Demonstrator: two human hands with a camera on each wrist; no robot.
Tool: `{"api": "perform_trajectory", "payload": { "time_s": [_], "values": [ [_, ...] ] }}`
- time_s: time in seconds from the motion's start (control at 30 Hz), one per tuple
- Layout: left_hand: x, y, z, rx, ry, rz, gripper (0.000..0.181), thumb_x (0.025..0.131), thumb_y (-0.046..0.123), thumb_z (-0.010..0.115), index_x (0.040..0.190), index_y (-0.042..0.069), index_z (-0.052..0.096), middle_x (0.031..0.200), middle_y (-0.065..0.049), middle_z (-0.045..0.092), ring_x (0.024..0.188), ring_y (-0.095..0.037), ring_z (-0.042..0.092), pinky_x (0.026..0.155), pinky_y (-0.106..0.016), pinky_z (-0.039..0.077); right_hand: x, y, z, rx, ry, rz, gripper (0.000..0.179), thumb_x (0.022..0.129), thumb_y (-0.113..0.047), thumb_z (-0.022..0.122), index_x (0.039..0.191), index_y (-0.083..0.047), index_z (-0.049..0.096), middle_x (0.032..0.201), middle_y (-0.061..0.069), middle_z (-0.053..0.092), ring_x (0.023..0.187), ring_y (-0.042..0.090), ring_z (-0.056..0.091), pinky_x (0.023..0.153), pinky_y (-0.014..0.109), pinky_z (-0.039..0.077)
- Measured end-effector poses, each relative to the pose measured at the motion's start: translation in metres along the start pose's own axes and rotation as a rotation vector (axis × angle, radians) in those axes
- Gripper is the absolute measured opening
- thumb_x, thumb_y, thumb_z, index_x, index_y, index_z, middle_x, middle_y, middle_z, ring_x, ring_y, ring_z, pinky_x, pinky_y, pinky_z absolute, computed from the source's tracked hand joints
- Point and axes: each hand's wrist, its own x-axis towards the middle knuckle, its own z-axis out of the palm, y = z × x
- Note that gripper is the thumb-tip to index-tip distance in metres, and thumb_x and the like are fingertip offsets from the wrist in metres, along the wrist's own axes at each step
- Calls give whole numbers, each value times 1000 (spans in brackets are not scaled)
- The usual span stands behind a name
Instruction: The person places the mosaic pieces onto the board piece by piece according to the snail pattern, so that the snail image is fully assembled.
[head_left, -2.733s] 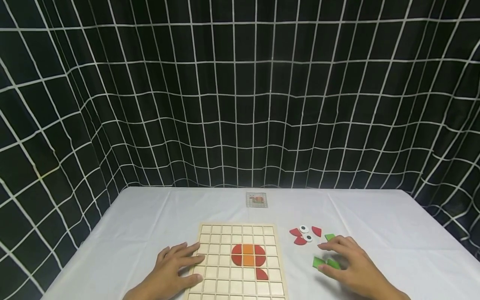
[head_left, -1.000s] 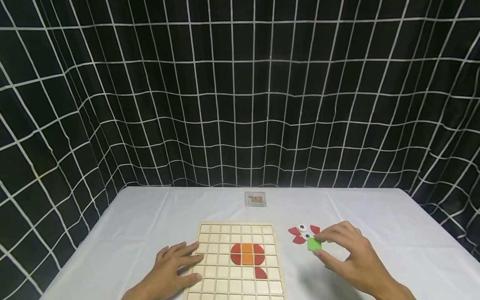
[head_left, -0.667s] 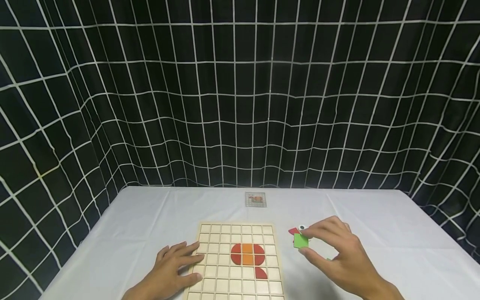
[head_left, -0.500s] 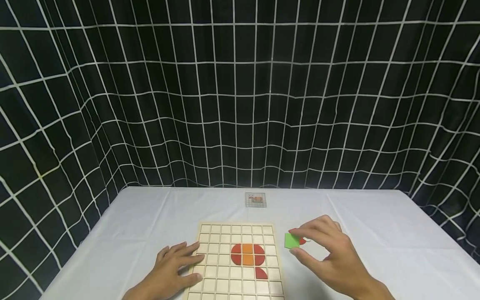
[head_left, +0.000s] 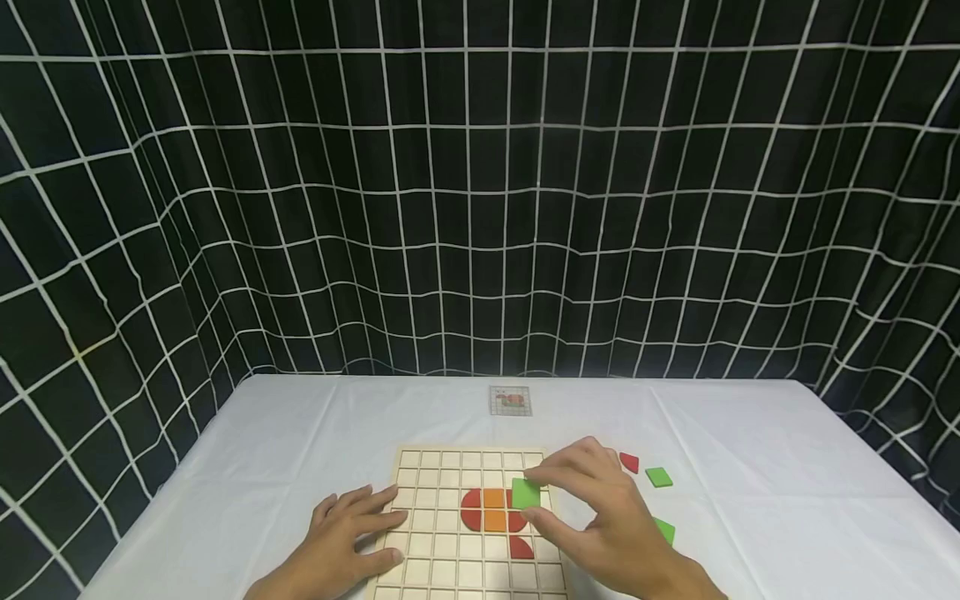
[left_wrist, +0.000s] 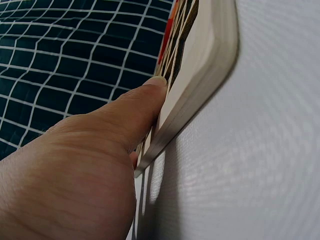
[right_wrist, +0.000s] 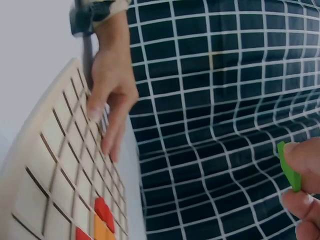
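Note:
My right hand (head_left: 611, 521) pinches a green square tile (head_left: 526, 493) between thumb and fingertips, over the right part of a wooden grid board (head_left: 427, 546). In the head view the tile overlaps the red pieces there. My left hand (head_left: 341, 537) rests on the board's left edge with its fingers spread and straight; in the left wrist view its thumb (left_wrist: 145, 95) lies along the rim. Set in the board are two orange squares (head_left: 495, 521) with red rounded pieces (head_left: 471, 509) on either side, and a red quarter-circle (head_left: 521, 547) lower down. The right wrist view shows the green tile edge-on.
Right of the board lie a red piece (head_left: 630, 462), a green tile (head_left: 659, 477) and another green piece (head_left: 665, 531) partly behind the right hand. A small picture card (head_left: 510, 401) lies beyond the board on the white-covered table (head_left: 300, 433). A black grid-patterned curtain (head_left: 480, 208) surrounds the table.
My right hand has picked up a green tile from the right and carried it left, past the loose red and eye pieces, to over the board. The left hand stays put.

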Motion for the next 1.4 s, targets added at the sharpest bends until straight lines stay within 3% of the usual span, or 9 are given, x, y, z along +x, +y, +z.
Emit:
{"api": "perform_trajectory", "payload": {
  "time_s": [0.6, 1.0, 1.4],
  "values": [
    [-1, 0, 1, -13, -12, -6, 53, 87, 52, 65, 124, 15, 66, 146, -7, 44, 135, -41, 29, 100, -67, 3, -26, 21, 41, 28, -72, 78, 27, 76, -7, 77, 102, -15, 71, 95, -10, 62, 90, 12, 49, 78, 26, 41],
    [0, 3, -2, -14, -24, -20, 53, 87, 52, 65, 126, 16, 65, 147, -6, 43, 136, -41, 28, 102, -66, 2, -46, 31, 56, -24, -232, 262, 23, 77, -13, 80, 97, -20, 71, 88, -20, 55, 89, 4, 44, 80, 30, 35],
    [0, 3, -3, -15, -28, -27, 55, 87, 52, 65, 126, 15, 65, 147, -8, 43, 136, -42, 28, 101, -68, 2, -52, 33, 58, -51, -463, 451, 19, 87, -29, 73, 106, -24, 71, 100, -19, 53, 98, 7, 41, 85, 34, 34]
  ]
}}
